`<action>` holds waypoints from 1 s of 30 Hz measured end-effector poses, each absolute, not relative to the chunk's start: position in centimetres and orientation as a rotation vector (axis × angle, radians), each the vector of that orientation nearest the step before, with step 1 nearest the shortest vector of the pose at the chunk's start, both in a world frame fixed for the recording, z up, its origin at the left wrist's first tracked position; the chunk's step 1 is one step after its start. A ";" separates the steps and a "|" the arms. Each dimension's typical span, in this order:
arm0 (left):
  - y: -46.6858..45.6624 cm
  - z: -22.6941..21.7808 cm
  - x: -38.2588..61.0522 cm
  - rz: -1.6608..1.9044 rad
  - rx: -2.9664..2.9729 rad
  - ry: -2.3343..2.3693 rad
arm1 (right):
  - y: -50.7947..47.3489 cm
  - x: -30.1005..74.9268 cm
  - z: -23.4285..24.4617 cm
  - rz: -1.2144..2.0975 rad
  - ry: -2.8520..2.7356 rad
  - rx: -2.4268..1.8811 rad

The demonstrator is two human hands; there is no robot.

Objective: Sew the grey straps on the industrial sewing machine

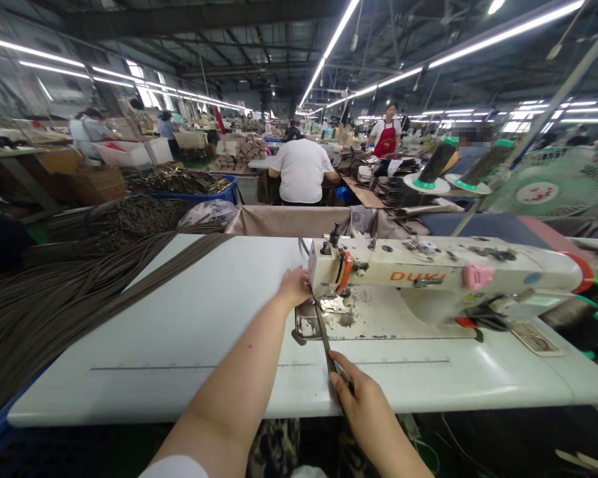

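A cream sewing machine (443, 272) stands on a white table (189, 332). A narrow dark strap (325, 335) runs from under its needle toward me. My left hand (294, 287) reaches to the needle area, its fingers curled against the machine head and hidden behind it. My right hand (366, 405) sits at the table's near edge, fingers pinched on the strap's near end.
A big heap of long dark straps (54, 292) covers the table's left side. Two thread cones (428, 174) stand behind the machine, beside a green fan (558, 186). Other people sit and stand at benches farther back, one in a white shirt (303, 171).
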State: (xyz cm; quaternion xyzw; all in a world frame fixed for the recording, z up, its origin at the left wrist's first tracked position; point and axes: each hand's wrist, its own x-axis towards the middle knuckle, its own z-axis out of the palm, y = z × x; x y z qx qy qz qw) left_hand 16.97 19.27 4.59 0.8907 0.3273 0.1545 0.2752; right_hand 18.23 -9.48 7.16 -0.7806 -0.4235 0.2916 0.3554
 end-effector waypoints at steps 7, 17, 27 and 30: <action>19.1 4.4 16.9 0.451 2.360 0.861 | -9.4 18.2 7.0 0.761 -1.096 -2.038; 19.2 4.1 16.9 0.561 2.315 0.857 | -9.4 18.2 6.6 0.743 -1.089 -2.071; 18.7 4.1 16.9 0.586 2.298 0.883 | -9.0 18.0 7.3 0.764 -1.077 -2.083; 18.2 4.6 16.7 0.609 2.292 0.880 | -9.0 18.1 7.0 0.754 -1.071 -2.081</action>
